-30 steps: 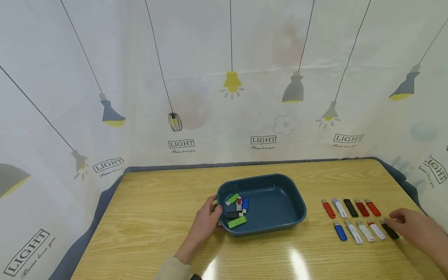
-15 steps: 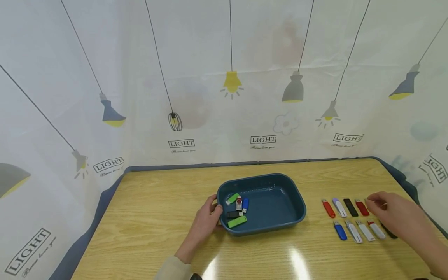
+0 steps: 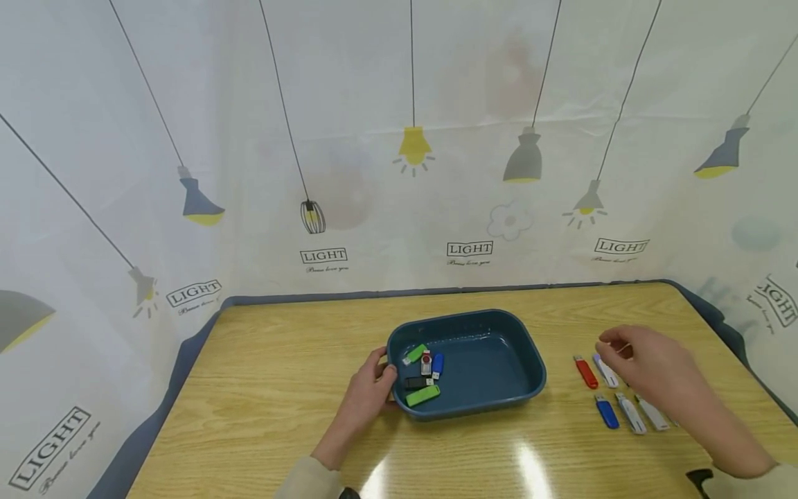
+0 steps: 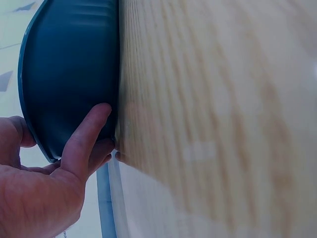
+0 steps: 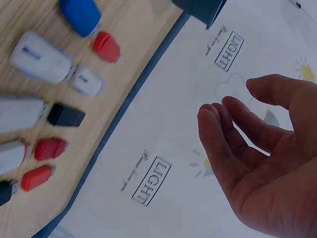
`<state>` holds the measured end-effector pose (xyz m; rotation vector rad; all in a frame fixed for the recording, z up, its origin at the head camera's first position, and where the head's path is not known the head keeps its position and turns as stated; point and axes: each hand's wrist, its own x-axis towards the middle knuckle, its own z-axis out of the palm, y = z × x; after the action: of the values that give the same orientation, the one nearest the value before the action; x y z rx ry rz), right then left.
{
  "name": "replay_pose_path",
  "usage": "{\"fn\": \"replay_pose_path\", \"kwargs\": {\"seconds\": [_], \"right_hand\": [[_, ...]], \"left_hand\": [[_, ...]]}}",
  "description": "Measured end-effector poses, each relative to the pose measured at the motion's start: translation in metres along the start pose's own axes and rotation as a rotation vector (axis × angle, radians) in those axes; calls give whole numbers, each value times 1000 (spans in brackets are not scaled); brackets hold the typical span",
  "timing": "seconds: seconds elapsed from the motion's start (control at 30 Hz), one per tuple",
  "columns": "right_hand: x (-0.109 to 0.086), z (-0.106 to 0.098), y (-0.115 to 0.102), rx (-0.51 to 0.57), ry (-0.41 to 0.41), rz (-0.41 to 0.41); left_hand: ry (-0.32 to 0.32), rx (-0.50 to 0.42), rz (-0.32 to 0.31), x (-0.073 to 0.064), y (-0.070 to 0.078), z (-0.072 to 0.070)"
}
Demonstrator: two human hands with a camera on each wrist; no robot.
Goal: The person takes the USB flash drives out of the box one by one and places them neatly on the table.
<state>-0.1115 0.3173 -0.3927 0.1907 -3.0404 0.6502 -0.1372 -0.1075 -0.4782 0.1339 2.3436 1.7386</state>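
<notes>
My left hand (image 3: 368, 388) grips the left end of a dark blue plastic bin (image 3: 483, 409), thumb over the rim and fingers against the outer wall, as the left wrist view shows. My right hand (image 3: 661, 371) hovers over two rows of USB flash drives at the right of the table. Its fingers are loosely curved with nothing between them in the right wrist view. Near its fingertips lie a red USB drive (image 3: 585, 372) and a white one with a purple end (image 3: 607, 372). A blue drive (image 3: 606, 412) starts the near row. In the head view the hand hides several drives.
Inside the bin's left side lie several USB drives, among them a green one (image 3: 422, 396), a black one (image 3: 416, 382) and a blue one (image 3: 438, 364). A patterned curtain (image 3: 386, 208) hangs behind the wooden table (image 3: 280, 360).
My right hand has moved left, from the black drive at the far right end to above the left part of the rows. The left hand and bin have stayed put.
</notes>
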Motion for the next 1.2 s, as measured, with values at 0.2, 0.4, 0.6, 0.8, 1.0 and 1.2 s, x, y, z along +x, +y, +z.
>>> {"fn": "replay_pose_path", "kwargs": {"seconds": [0.2,0.4,0.6,0.8,1.0,1.2], "right_hand": [[10,11,-24,42,11,-38],[19,20,-48,47,27,-101],[26,28,-71,34,50,-159],[32,36,-91,0,38,-243],[40,48,-109,-31,-26,-380],[47,59,-126,-12,-106,-476]], "left_hand": [[2,0,2,0,0,0],[4,7,0,-1,-1,0],[11,14,2,0,-1,0],[11,10,6,0,-1,0],[11,10,0,0,-1,0],[12,7,-4,0,0,0]]}}
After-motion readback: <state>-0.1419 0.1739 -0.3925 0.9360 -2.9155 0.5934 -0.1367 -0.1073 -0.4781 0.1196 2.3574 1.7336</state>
